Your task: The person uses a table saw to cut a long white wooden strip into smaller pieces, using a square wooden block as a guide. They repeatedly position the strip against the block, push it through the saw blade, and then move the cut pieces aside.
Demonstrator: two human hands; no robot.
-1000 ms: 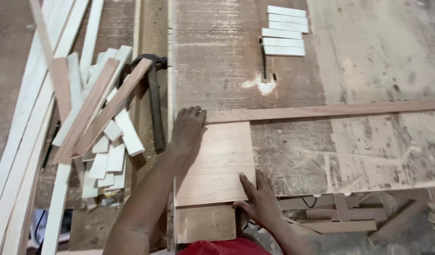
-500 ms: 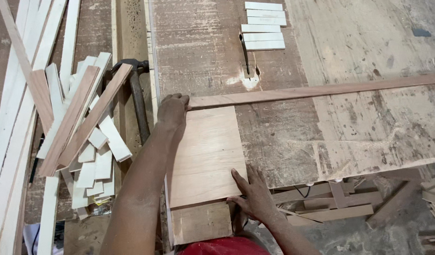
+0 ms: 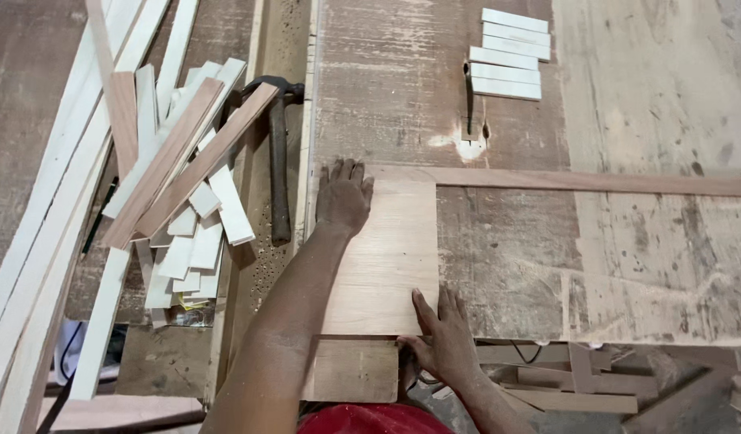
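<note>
— So, why both hands on it?
— Left hand (image 3: 344,197) lies flat, fingers spread, on the plywood panel's (image 3: 386,265) far corner; right hand (image 3: 443,341) presses open-palmed at the near edge, likely steadying it against the long wooden strip (image 3: 595,181) on the saw table (image 3: 403,96)
— And the hammer (image 3: 278,153)?
— Off left, beside the offcuts (image 3: 186,209)

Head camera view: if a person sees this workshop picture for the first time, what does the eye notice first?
First comes the pale plywood panel lying flat in the middle of the dusty workbench, with the left hand pressed on its far corner and the right hand at its near edge. Next is the loose heap of wood strips at the left, a hammer beside it. A neat row of small white blocks sits at the top.
</note>
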